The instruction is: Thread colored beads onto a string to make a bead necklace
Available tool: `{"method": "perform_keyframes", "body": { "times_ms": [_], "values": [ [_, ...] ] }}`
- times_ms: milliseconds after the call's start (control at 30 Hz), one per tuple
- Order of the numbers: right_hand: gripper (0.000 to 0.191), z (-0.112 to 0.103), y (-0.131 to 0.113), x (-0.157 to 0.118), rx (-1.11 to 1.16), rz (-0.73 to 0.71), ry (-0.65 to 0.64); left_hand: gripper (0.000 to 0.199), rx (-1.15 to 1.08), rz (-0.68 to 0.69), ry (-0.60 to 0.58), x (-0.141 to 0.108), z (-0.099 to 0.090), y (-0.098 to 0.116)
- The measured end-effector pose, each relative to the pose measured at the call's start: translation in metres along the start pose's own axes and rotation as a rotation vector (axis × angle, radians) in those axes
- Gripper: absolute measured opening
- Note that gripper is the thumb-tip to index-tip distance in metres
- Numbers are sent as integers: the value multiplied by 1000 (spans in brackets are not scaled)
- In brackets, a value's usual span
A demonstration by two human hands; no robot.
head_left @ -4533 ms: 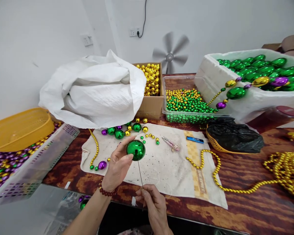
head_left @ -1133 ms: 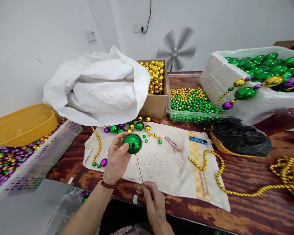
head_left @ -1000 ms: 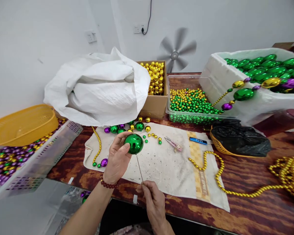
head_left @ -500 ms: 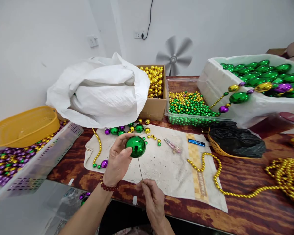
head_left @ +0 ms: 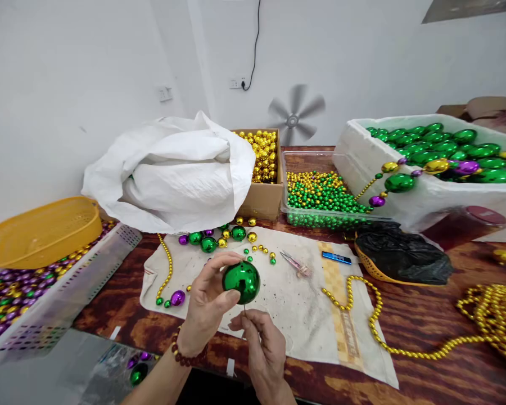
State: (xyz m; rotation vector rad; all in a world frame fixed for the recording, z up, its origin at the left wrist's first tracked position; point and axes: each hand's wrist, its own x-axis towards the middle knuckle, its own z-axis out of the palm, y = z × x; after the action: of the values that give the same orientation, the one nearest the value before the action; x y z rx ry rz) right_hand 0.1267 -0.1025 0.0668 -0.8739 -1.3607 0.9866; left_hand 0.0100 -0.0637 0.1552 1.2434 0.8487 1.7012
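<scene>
Between the thumb and fingers of my left hand (head_left: 213,298) is a large shiny green ball (head_left: 242,282), held above the cloth (head_left: 295,326). Just below it, my right hand (head_left: 261,346) pinches a thin stick or needle (head_left: 244,308), whose upper end meets the ball's underside. How deep it goes inside I cannot see. Behind the hands lie loose green, gold and purple beads (head_left: 208,244). A short gold bead strand (head_left: 168,261) ends near a purple ball (head_left: 177,298) on the left.
Small scissors (head_left: 295,263) and a blue cutter (head_left: 336,257) lie on the cloth. A long gold bead string (head_left: 425,354) runs right. Around stand a clear bin (head_left: 316,216), a foam box (head_left: 438,191), a white sack (head_left: 181,180), a bead crate (head_left: 67,292) and a spinning fan (head_left: 292,121).
The green ball and the right hand's pinch have come closer together, so less of the thin stick shows below the ball. The whole view has shifted, with the scene sitting slightly lower.
</scene>
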Motion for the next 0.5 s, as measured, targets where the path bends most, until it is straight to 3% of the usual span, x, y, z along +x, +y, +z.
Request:
{"method": "perform_keyframes", "body": {
  "times_ms": [133,333,433,500],
  "values": [
    [15,-1,-4,8,48,10,6,33,44,5,-38,-8,-4,-7],
    [19,-20,6,20,167,209,88,45,202,-181,-154,-11,-19,-29],
    [24,-41,20,15,259,328,159,31,524,-227,-99,7,-33,-54],
    [26,-55,28,9,292,392,195,23,816,-162,-147,23,-42,-76]
  ]
}}
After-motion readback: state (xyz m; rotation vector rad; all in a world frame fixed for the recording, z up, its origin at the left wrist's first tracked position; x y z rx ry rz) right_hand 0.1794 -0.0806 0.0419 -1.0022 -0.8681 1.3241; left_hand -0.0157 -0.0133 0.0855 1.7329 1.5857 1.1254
